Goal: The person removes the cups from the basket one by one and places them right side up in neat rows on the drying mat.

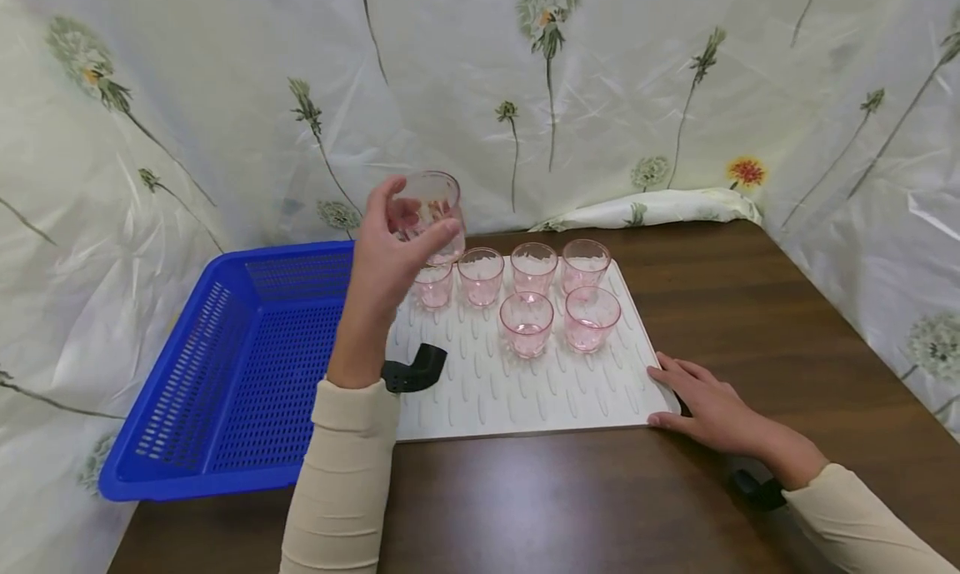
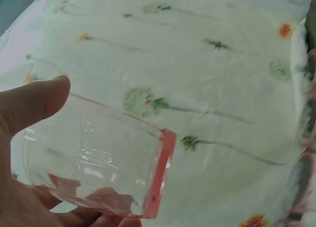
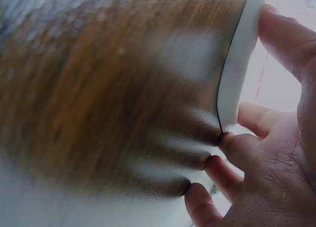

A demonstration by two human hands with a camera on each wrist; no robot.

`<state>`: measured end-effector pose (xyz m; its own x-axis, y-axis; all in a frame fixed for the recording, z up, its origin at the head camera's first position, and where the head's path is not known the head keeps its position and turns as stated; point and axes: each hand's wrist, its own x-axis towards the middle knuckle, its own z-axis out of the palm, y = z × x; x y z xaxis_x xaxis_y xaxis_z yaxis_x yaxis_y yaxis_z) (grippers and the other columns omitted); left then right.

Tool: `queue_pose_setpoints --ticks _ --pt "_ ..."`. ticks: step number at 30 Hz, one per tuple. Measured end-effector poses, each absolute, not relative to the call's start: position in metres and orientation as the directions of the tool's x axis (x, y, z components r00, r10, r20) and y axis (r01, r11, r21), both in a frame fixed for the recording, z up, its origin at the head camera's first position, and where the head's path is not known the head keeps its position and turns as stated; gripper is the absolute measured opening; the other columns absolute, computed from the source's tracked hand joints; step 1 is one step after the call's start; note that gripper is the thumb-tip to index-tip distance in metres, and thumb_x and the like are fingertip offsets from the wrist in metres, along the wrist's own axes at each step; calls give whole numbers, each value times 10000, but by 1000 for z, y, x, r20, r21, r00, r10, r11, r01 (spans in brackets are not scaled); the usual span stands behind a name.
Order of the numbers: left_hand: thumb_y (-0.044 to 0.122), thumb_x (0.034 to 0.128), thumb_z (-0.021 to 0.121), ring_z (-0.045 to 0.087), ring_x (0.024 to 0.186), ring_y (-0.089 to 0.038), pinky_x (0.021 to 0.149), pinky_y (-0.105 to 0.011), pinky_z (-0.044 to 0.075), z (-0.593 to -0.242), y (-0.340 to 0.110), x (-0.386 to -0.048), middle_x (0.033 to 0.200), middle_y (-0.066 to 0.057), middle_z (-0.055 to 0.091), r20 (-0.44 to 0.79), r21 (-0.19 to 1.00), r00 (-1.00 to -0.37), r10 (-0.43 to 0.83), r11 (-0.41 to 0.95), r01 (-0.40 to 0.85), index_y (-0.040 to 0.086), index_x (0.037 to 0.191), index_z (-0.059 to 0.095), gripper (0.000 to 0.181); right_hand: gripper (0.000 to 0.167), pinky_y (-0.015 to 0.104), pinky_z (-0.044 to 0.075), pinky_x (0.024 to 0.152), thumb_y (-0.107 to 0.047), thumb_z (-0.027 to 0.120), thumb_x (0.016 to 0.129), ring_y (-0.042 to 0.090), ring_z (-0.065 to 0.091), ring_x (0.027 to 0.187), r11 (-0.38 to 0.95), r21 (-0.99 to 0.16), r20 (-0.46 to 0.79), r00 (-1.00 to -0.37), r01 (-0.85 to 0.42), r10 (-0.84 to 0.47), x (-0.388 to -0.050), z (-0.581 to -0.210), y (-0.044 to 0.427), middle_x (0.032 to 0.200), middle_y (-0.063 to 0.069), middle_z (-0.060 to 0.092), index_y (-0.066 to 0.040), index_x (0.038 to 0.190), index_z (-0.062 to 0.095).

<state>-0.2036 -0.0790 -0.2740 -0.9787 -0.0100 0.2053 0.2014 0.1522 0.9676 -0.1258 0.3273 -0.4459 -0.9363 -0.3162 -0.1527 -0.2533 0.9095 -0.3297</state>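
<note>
My left hand [image 1: 386,245] holds a clear pink-tinted glass [image 1: 442,199] up above the back left of a white draining tray [image 1: 480,399]. The left wrist view shows the thumb on one side of this tilted glass [image 2: 98,158] and the fingers on the other. Several more pink glasses [image 1: 527,324] stand upright on the tray in two rows. At the tray's front right corner rests my right hand [image 1: 708,403], fingers spread and touching the rim. Close up in the right wrist view, the fingertips meet the table beside the tray's edge [image 3: 234,84].
A blue perforated plastic basket [image 1: 277,374] stands left of the tray, its near part partly behind my left arm. The brown wooden table [image 1: 517,507] carries everything. A white curtain with a dandelion print [image 1: 450,74] surrounds the table's back and sides.
</note>
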Motion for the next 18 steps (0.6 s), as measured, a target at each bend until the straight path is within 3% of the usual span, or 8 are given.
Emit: queue_pose_setpoints --ticks 5,11,18 --pt "210 828 795 489 1304 -255 1042 -440 496 -302 -59 -197 1455 -116 489 131 981 -991 20 140 133 176 1511 339 822 859 741 342 950 -560 689 842 477 291 1387 912 -325 -158 -937 -249 -312 -126 -444 325 1577 273 313 -41 1478 436" --pt "248 833 786 442 1390 -236 1158 -450 398 -333 -52 -196 1483 -72 497 86 987 -996 -37 141 80 140 1489 360 789 862 748 330 956 -555 689 844 479 281 1391 914 -326 -172 -936 -241 -308 -125 -444 324 1579 274 306 -39 1483 428" --pt "244 828 785 428 1414 -275 1167 -465 390 -369 -44 -194 1511 -75 470 -17 990 -997 -70 139 -26 164 1503 353 806 860 751 326 954 -557 684 849 480 271 1397 914 -332 -182 -935 -232 -303 -125 -445 325 1585 270 296 -46 1489 422"
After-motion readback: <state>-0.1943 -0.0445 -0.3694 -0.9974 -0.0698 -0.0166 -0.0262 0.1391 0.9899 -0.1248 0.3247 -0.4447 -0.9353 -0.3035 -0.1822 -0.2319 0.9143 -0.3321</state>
